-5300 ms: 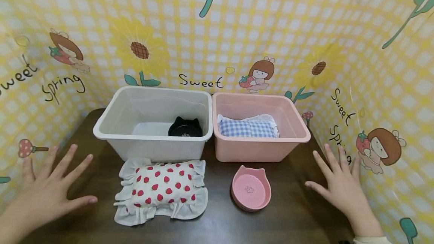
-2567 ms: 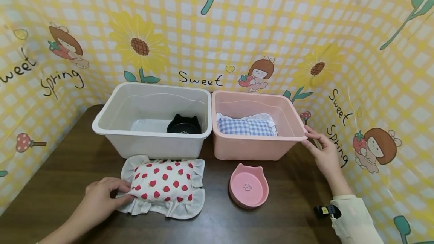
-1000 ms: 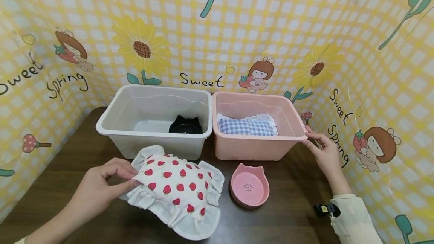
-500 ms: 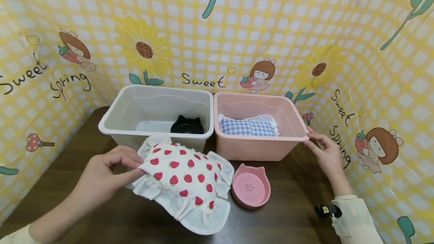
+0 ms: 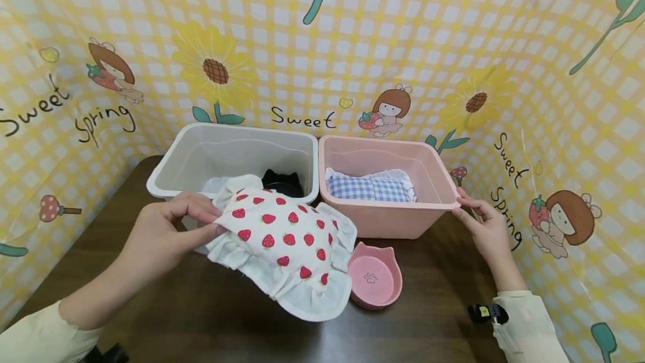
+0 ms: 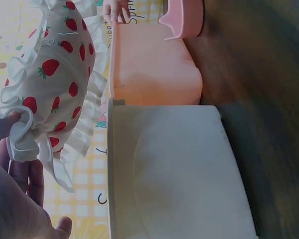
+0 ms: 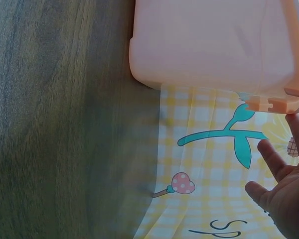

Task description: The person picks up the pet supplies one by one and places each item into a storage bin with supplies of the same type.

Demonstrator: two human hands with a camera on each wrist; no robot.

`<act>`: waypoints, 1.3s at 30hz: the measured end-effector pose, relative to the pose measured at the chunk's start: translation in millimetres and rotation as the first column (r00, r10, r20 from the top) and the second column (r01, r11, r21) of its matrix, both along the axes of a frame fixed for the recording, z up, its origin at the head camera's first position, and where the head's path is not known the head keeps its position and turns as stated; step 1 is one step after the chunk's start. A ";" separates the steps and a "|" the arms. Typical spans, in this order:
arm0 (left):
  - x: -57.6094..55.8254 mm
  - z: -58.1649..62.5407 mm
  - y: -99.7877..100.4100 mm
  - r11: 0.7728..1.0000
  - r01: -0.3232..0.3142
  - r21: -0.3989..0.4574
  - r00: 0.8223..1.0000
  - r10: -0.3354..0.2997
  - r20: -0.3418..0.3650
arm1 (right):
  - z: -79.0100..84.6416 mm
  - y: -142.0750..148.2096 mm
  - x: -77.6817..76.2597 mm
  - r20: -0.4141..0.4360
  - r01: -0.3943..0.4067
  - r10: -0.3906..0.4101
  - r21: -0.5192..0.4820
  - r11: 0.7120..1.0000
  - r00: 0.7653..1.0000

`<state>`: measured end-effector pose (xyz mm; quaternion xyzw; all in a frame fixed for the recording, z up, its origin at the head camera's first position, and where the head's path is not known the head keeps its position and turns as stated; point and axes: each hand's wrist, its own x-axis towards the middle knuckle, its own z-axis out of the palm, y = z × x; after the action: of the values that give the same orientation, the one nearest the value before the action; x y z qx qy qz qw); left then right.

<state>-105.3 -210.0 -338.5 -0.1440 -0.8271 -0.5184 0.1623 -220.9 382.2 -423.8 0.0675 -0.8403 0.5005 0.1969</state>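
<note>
My left hand [image 5: 168, 231] pinches the left edge of a small strawberry-print pillow [image 5: 284, 240] with a white ruffle. Raised off the table, the pillow tilts down to the right and hides part of the white bin's [image 5: 242, 153] front wall and rim. In the left wrist view the thumb and fingers grip the pillow's ruffle [image 6: 22, 134]. My right hand [image 5: 486, 234] holds the right front corner of the pink bin's rim [image 5: 383, 204]. The right wrist view has its fingertips at the underside of that rim [image 7: 276, 104].
A black cat-eared bowl [image 5: 282, 182] sits inside the white bin. Inside the pink bin lies a blue gingham pillow [image 5: 370, 187]. On the brown table [image 5: 418, 318], a pink cat-eared bowl [image 5: 378, 279] stands before the pink bin, partly behind the raised pillow. Patterned cloth [image 5: 282, 60] surrounds the table.
From lying on the table, the strawberry pillow has been taken by my left hand, lifted, and moved up and right toward the bins. My right hand came to the pink bin's corner and stayed.
</note>
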 end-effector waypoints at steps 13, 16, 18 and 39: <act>-27.6 18.6 7.0 0.999 -0.046 0.009 0.999 0.046 0.003 | 2.1 -1.8 3.3 -0.005 -0.008 0.008 -0.020 1.000 1.000; -34.7 22.8 11.5 0.999 -0.048 0.007 0.999 0.048 0.004 | 2.9 -2.1 4.2 -0.004 0.002 -0.002 -0.019 1.000 1.000; -39.6 25.3 14.8 0.999 -0.046 0.008 0.999 0.046 -0.006 | 3.4 -2.1 4.5 -0.005 0.002 -0.002 -0.015 1.000 1.000; -91.3 47.5 54.7 0.998 -0.057 0.031 0.998 0.055 0.042 | 23.1 -15.2 16.3 0.028 -0.014 0.014 0.005 1.000 1.000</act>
<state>-196.6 -155.3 -291.1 -0.1074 -0.8256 -0.5298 0.1619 -204.6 367.0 -400.7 0.0671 -0.8438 0.5006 0.1815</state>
